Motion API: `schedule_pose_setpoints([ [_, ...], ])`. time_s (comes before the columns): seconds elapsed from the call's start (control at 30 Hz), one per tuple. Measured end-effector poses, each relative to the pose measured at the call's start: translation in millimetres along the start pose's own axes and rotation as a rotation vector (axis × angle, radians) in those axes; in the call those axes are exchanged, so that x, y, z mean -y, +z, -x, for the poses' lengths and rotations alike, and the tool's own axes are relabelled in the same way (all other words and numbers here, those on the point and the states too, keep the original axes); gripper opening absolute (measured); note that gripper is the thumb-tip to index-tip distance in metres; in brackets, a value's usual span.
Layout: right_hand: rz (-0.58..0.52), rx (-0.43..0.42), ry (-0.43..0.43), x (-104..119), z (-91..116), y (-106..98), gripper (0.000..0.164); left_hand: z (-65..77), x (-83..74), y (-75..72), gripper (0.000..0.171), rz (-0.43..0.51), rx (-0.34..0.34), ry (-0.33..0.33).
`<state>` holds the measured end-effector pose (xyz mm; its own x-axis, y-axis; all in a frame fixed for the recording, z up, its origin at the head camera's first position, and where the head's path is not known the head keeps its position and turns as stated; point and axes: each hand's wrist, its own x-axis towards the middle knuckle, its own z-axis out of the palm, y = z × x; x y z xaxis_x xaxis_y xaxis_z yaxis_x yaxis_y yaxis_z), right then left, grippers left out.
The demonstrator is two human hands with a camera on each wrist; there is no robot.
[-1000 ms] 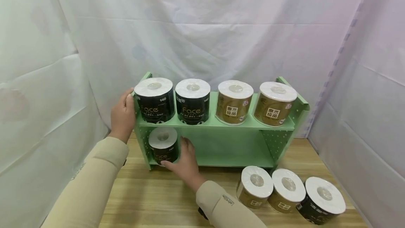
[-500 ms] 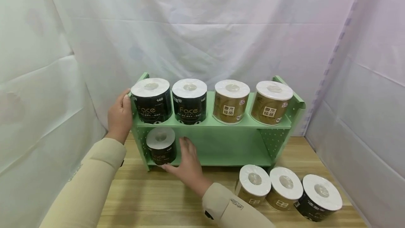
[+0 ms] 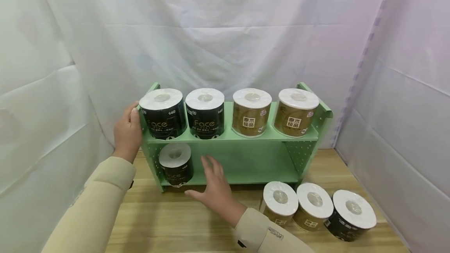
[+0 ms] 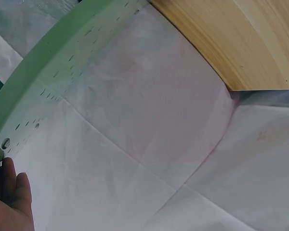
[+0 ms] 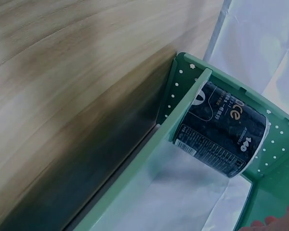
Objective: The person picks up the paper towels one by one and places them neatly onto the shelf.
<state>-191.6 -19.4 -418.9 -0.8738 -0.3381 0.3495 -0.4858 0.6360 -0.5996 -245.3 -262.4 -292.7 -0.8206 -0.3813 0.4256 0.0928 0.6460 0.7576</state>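
Note:
My left hand (image 3: 128,132) grips the left side panel of a green two-tier shelf rack (image 3: 246,140); in the left wrist view its fingers (image 4: 23,190) lie at the perforated panel's edge. On the lower tier, at the left end, a black-wrapped toilet paper roll (image 3: 178,173) stands upright. My right hand (image 3: 218,190) is just right of that roll, fingers spread and holding nothing. In the right wrist view, a gap separates the roll (image 5: 221,130) from the fingertips (image 5: 274,224) at the bottom corner.
On the upper tier stand two black toilet paper rolls (image 3: 205,114) at left and two gold-brown ones (image 3: 251,114) at right. Two gold-brown rolls (image 3: 279,202) and one black roll (image 3: 348,218) stand on the wooden table (image 3: 165,221), front right. White cloth (image 3: 218,30) surrounds the area.
My right hand has let go of the lower black roll and drawn back to the right, its fingers opening. The left hand keeps its place on the rack. The head view has shifted slightly.

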Motion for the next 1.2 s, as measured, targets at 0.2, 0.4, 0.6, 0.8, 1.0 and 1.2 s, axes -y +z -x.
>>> schedule_pose_setpoints([
  [0.2, 0.000, -0.011, 0.029, -6.8, 10.8, -11.0, 0.103, 0.1, -0.3, -0.3, 0.052, -0.004, 0.000, 0.000],
  [0.4, -0.016, -0.028, 0.046, -14.1, 21.3, -18.4, 0.101, 0.0, 1.5, -1.0, 0.052, 0.002, 0.002, -0.004],
  [0.6, -0.028, -0.072, 0.037, -24.4, 31.5, -22.4, 0.101, -0.4, 1.5, -0.9, 0.052, 0.003, 0.005, 0.001],
  [0.8, -0.032, -0.134, 0.051, -33.8, 42.7, -27.0, 0.101, -0.3, 1.1, -0.7, 0.051, 0.009, 0.002, 0.006],
  [1.0, 0.000, -0.177, 0.061, -41.6, 50.5, -32.6, 0.101, 0.0, 1.7, -1.9, 0.052, 0.002, 0.016, -0.002],
  [1.2, 0.043, -0.217, 0.079, -45.6, 58.5, -43.0, 0.101, 0.5, 0.3, -2.4, 0.052, 0.007, 0.016, -0.005],
])
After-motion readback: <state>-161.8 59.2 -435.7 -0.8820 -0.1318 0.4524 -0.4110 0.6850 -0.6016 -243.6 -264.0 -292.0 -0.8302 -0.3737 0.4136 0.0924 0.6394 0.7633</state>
